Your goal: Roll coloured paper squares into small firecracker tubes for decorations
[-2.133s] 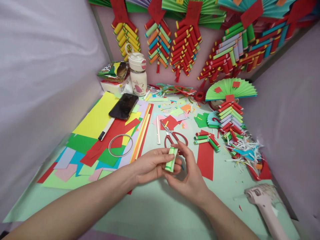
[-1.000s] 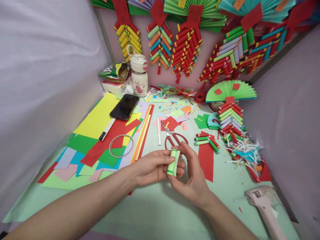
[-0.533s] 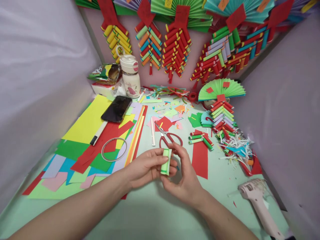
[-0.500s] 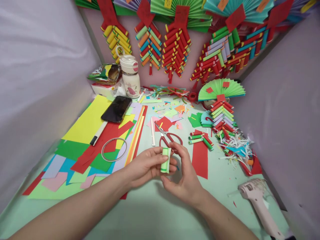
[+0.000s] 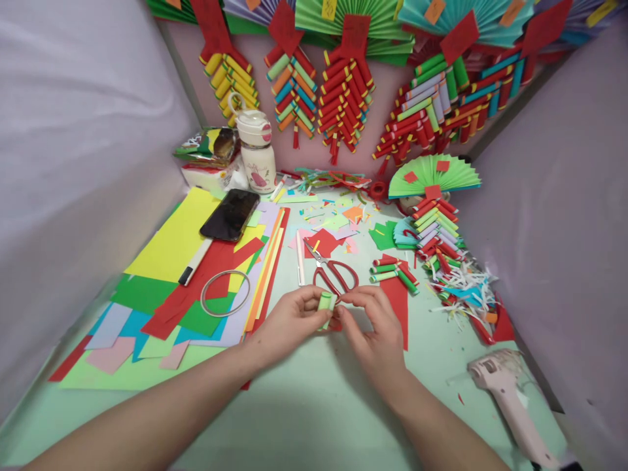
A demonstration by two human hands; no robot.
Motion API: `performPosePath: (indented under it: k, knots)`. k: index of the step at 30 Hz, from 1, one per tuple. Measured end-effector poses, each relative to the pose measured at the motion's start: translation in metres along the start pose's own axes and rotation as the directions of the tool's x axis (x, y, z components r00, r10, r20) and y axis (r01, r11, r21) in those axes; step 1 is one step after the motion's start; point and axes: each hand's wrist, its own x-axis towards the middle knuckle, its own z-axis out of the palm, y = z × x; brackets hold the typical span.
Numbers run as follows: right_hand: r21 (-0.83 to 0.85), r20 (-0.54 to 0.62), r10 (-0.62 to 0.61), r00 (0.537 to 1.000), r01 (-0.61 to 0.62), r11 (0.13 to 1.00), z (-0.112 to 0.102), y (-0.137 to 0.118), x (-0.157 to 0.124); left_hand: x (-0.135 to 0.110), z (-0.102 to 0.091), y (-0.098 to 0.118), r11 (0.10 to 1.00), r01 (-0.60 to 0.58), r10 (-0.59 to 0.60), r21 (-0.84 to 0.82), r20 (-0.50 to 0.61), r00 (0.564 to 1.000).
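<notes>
My left hand (image 5: 299,320) is closed on a small light green paper roll (image 5: 325,302), thumb in front and fingers behind. A paler flap of paper shows along the roll's right side. My right hand (image 5: 375,333) has its thumb and bent forefinger drawn in at that right edge; the exact contact is partly hidden. Just beyond the hands lie red-handled scissors (image 5: 336,275), blades pointing away. A red paper strip (image 5: 396,307) runs beside my right hand, with several short red and green paper rolls (image 5: 395,271) at its far end.
Coloured paper sheets (image 5: 161,248) spread at left, bearing a black phone (image 5: 229,214), a knife-like white tool (image 5: 196,260) and a metal ring (image 5: 226,293). A bottle (image 5: 258,160) stands behind. At right are a glue gun (image 5: 507,399), paper shreds (image 5: 471,288) and a fan-topped firecracker ornament (image 5: 434,183).
My right hand has closed its fingers and come up against the right side of the roll. The roll has tilted and sits lower in my left fingers.
</notes>
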Motion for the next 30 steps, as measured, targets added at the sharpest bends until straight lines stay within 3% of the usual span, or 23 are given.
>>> performPosePath:
  k: [7,14,30]
  knots:
    - [-0.023,0.029,0.037,0.999,-0.037,0.999,-0.0003,0.0012,0.0016,-0.0005,-0.0001,-0.0017,0.998,0.031,-0.030,-0.050,0.017,0.999]
    - [-0.092,0.080,-0.062,0.995,0.070,0.993,0.0020,0.0014,-0.0017,0.0000,-0.0045,0.0041,0.980,0.068,-0.084,-0.186,-0.077,0.994]
    - [-0.168,0.157,-0.127,0.979,0.154,0.974,0.0060,0.0030,-0.0054,0.0017,-0.0023,-0.0029,0.987,-0.060,0.043,-0.147,-0.116,0.992]
